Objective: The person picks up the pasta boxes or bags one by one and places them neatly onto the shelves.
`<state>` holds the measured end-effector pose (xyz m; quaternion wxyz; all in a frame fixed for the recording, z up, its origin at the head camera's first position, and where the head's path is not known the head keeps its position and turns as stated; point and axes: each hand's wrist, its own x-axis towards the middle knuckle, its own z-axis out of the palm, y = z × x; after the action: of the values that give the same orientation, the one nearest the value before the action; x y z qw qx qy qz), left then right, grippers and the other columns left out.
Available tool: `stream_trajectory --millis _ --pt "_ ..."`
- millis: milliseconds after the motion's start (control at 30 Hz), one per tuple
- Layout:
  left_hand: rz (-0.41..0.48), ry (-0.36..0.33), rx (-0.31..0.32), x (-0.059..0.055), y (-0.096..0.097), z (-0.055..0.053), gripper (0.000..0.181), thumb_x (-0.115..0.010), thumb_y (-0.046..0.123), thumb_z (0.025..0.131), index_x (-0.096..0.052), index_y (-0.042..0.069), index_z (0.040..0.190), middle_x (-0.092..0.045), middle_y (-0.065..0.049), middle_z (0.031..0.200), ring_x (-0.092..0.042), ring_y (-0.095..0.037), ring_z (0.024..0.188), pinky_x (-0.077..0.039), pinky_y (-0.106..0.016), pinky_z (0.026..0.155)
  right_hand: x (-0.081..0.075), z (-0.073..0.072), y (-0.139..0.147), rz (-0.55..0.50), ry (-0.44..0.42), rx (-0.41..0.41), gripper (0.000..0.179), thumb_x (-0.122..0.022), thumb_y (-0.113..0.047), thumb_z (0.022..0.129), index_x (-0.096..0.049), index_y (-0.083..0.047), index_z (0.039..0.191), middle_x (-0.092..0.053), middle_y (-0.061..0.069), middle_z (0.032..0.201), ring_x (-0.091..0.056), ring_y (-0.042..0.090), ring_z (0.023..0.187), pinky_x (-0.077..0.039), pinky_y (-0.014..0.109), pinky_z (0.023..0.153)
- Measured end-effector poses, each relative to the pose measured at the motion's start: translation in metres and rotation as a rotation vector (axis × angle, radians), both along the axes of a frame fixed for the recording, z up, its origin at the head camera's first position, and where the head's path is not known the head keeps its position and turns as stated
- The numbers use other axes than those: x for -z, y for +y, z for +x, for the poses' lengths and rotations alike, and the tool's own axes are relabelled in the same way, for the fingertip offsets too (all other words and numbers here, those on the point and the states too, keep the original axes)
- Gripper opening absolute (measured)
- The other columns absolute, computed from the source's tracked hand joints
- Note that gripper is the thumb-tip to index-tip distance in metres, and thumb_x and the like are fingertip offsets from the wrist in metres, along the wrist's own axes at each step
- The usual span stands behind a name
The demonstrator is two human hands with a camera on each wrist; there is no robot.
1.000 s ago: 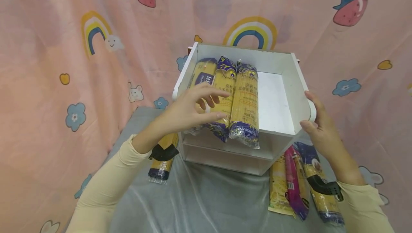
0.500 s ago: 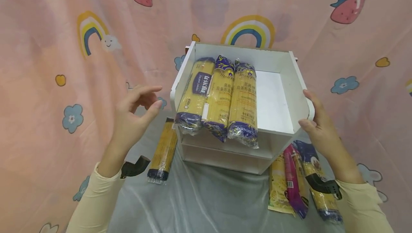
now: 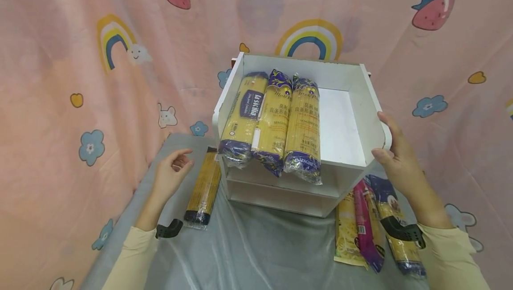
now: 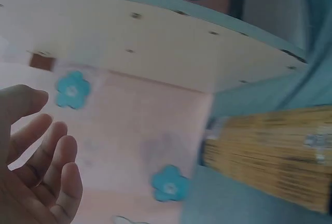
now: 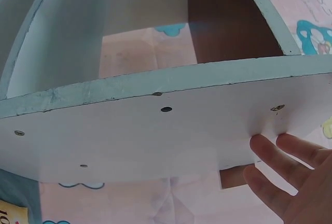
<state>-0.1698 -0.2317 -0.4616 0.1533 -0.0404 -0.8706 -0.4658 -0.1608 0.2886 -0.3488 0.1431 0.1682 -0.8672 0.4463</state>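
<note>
From my remote place, I see the white shelf unit [image 3: 340, 118] right of the centre of the frame, with its rounded side panels toward me. My right hand [image 3: 401, 161] holds the front end of the right panel between fingers and thumb; in the right wrist view the fingertips touch the panel's outer face, and they are rather straight. My left hand [image 3: 172, 169], at left of the centre, is apart from the shelf. Its fingers are loosely bent, with a gap to the thumb, and have hold of nothing. Between this hand and the shelf there is a narrow passage, where a dark-ended pasta pack [image 3: 203, 187] lies, just beside the fingers but not touched.

Under everything is a grey cloth [image 3: 272, 254], with soft folds in the lower middle of the frame. Behind hangs a pink curtain [image 3: 60, 192] printed with rainbows, strawberries and flowers.

On the top tier three spaghetti packs [image 3: 303, 123] lie side by side, the leftmost labelled "la sicilia". Their lower ends pass over the front edge, and a white strip of floor shows at their right. At the lower right of the frame, beside the shelf, are a yellow pack [image 3: 348, 236], a pink-and-purple pack [image 3: 364, 223] and a blue-ended pack [image 3: 408, 253], partly behind my right wrist.
</note>
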Motion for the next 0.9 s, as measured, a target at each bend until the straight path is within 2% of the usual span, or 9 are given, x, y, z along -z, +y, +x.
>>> stream_trajectory --millis 67,233,400,633,767,900 --pt "-0.042 -0.052 -0.003 0.017 -0.001 -0.001 0.035 -0.069 0.016 0.094 -0.065 0.007 0.127 -0.067 -0.013 0.096 -0.06 -0.01 0.08 -0.052 -0.019 0.072 0.0 0.0 0.0 -0.003 -0.004 0.0 0.072 -0.06 -0.019 0.098 -0.021 -0.025 0.158 -0.02 0.003 0.166 -0.024 0.045 0.149 -0.024 0.075 0.099" --pt "-0.142 -0.163 0.045 0.053 -0.003 -0.003 0.039 -0.068 0.014 0.093 -0.061 0.004 0.131 -0.065 -0.017 0.101 -0.064 -0.027 0.088 -0.055 -0.038 0.077 0.0 0.0 0.0 -0.005 -0.005 0.001 0.072 -0.059 -0.018 0.098 -0.021 -0.025 0.158 -0.019 0.002 0.166 -0.023 0.046 0.148 -0.024 0.076 0.098" --pt "-0.188 -0.23 0.086 0.079 -0.006 -0.002 0.042 -0.069 0.011 0.092 -0.059 -0.001 0.131 -0.065 -0.02 0.1 -0.065 -0.031 0.089 -0.056 -0.045 0.077 -0.001 0.002 0.0 -0.002 -0.008 0.0 0.072 -0.059 -0.018 0.098 -0.019 -0.025 0.159 -0.018 0.004 0.166 -0.022 0.05 0.147 -0.025 0.077 0.096" --pt "-0.192 -0.289 0.091 0.1 -0.008 0.001 0.051 -0.073 0.016 0.09 -0.056 -0.002 0.134 -0.059 -0.026 0.111 -0.063 -0.037 0.097 -0.055 -0.051 0.085 -0.001 0.002 0.0 -0.017 -0.02 -0.008 0.072 -0.058 -0.02 0.099 -0.019 -0.025 0.159 -0.016 0.002 0.166 -0.021 0.043 0.15 -0.022 0.075 0.1" --pt "-0.2 -0.345 0.101 0.106 -0.01 0.002 0.054 -0.072 0.018 0.09 -0.053 -0.002 0.137 -0.061 -0.026 0.112 -0.063 -0.036 0.099 -0.055 -0.05 0.086 0.0 0.001 0.0 -0.005 -0.018 0.005 0.072 -0.059 -0.021 0.099 -0.02 -0.026 0.158 -0.017 0.0 0.166 -0.022 0.042 0.15 -0.023 0.073 0.102" --pt "-0.161 -0.391 0.117 0.11 -0.011 0.002 0.057 -0.072 0.016 0.09 -0.049 -0.005 0.138 -0.064 -0.028 0.115 -0.064 -0.037 0.101 -0.055 -0.05 0.087 0.0 0.001 0.0 -0.013 -0.016 0.0 0.071 -0.059 -0.021 0.099 -0.019 -0.025 0.158 -0.016 0.002 0.167 -0.019 0.047 0.149 -0.022 0.077 0.1"
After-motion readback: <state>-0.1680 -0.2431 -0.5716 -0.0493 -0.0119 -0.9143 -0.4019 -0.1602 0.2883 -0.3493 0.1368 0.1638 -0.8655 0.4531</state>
